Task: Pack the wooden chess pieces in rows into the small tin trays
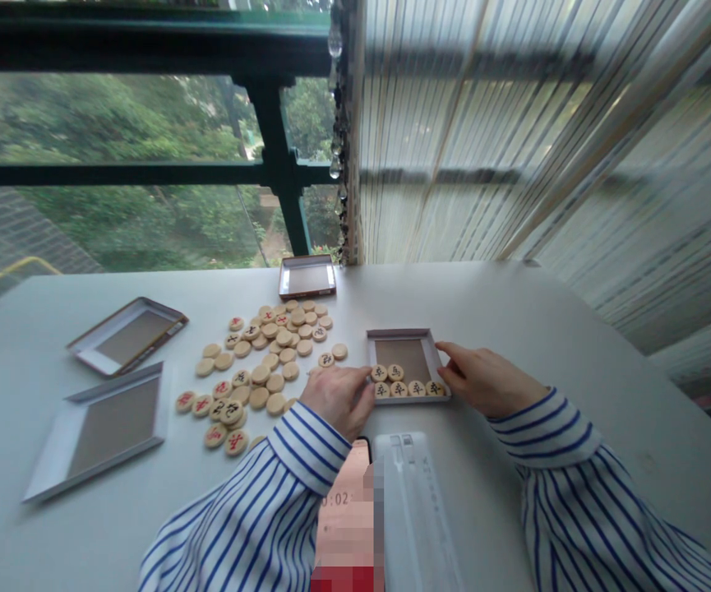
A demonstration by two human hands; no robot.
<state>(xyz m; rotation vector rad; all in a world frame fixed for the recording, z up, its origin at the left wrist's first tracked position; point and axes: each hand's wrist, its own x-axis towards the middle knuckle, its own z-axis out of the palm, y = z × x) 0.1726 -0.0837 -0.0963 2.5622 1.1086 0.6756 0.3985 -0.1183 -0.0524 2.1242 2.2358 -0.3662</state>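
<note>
A shallow white cardboard box (409, 334) with a brown-grey bottom lies on the table. Along its near wall is a row of round wooden Chinese chess pieces (398, 390) with black characters, and two more pieces (387, 372) sit behind that row at the left. My left hand (339, 399) is at the box's left wall, fingers curled with the tips on its edge; their undersides are hidden. At the right wall, my right hand (484, 376) grips the box between thumb and fingers. Left of my left hand spreads a loose pile of chess pieces (274, 333), some marked red or black, others blank side up.
Two open box parts, one brown-edged (130, 333) and one white (108, 427), lie at the left. Another shallow box (307, 277) stands at the back by the window. A phone (346, 501) and a white plastic case (417, 510) lie in front of me.
</note>
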